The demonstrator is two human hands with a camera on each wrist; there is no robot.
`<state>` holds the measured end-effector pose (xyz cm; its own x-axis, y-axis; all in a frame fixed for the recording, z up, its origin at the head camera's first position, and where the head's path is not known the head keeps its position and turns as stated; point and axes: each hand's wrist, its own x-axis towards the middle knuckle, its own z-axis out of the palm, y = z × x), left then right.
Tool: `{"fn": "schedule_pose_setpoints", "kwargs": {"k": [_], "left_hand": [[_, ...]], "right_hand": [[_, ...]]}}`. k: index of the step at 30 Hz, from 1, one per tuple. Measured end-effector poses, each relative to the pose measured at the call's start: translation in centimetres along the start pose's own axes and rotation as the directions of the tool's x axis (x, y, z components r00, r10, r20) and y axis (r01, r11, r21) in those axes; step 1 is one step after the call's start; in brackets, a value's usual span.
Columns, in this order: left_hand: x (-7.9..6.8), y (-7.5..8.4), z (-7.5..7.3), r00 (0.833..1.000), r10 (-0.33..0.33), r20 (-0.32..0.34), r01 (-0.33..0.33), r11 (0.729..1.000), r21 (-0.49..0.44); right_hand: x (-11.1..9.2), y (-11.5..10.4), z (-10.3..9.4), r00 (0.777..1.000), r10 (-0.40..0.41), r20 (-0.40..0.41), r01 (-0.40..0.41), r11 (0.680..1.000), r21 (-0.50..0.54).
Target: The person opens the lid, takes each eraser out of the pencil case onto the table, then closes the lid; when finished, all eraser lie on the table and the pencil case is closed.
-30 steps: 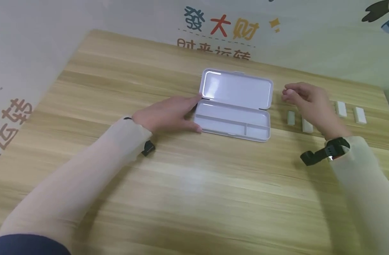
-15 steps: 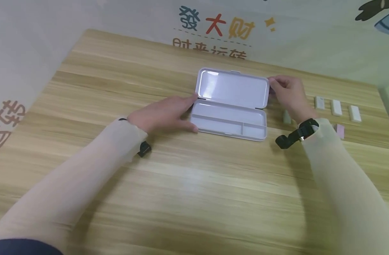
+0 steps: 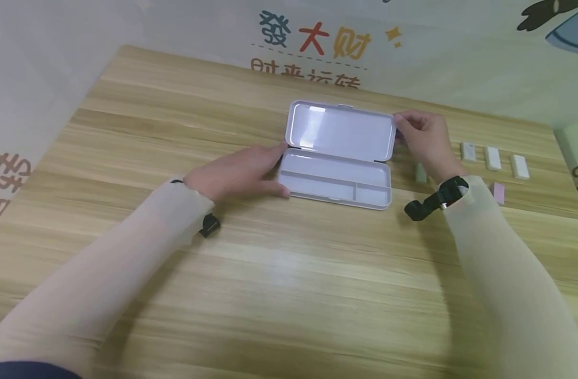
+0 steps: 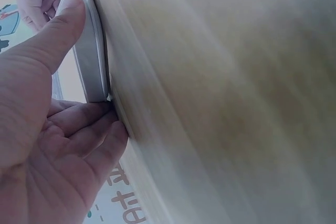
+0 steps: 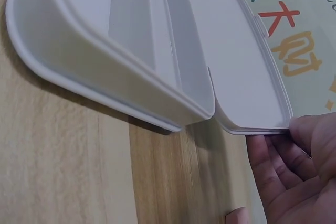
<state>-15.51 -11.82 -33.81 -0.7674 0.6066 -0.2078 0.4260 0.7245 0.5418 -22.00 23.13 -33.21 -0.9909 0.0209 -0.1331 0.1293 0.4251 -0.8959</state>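
A white pencil case stands unfolded on the wooden table, its lid [image 3: 350, 134] lying back and its divided base [image 3: 319, 186] nearer to me. The compartments hold nothing. My left hand [image 3: 239, 172] holds the left end of the base, thumb at the front corner and fingers at the back corner; in the left wrist view the thumb lies along the case wall [image 4: 90, 72]. With thumb and fingers, my right hand [image 3: 425, 138] pinches the right edge of the lid, as the right wrist view shows at the lid's corner [image 5: 257, 106]. Its fingers pass beneath the rim.
Right of the case lie several small blocks: a green block [image 3: 420, 173] partly behind my right wrist, a pink block [image 3: 498, 193] and white ones, among them a white block [image 3: 492, 158]. A printed wall covering [image 3: 185, 31] rises behind the wooden table [image 3: 279, 295].
My right hand has come left from above the small blocks to the lid's right edge and taken hold of it. My left hand stays at the case. The whole view has shifted slightly.
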Motion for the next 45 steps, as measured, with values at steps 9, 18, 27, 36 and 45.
{"fn": "schedule_pose_setpoints", "kwargs": {"k": [9, 18, 27, 36, 45], "left_hand": [[0.0, 0.0, 0.1, 1.0, -0.005, -0.003, 0.005, 0.999, 0.043], [-0.1, 0.2, 0.0, 1.0, -0.012, -0.011, 0.013, 0.997, 0.077], [-0.1, 0.2, 0.0, 1.0, -0.013, -0.012, 0.013, 0.997, 0.072], [0.0, -0.2, -0.1, 1.0, -0.031, 0.006, 0.03, 0.998, 0.059], [0.4, -0.8, -0.7, 0.997, -0.039, 0.068, 0.044, 0.997, -0.066]], "right_hand": [[-0.7, 0.2, -0.6, 0.999, -0.034, 0.017, 0.034, 0.999, 0.002], [-2.8, -0.5, -0.4, 0.965, -0.261, -0.003, 0.258, 0.956, -0.142], [-5.5, -0.7, -0.4, 0.925, -0.378, -0.046, 0.362, 0.909, -0.209], [-6.8, -0.2, -3.0, 0.941, -0.292, 0.171, 0.322, 0.927, -0.19], [-8.2, 0.7, -3.9, 0.857, -0.197, 0.477, 0.345, 0.906, -0.246]]}}
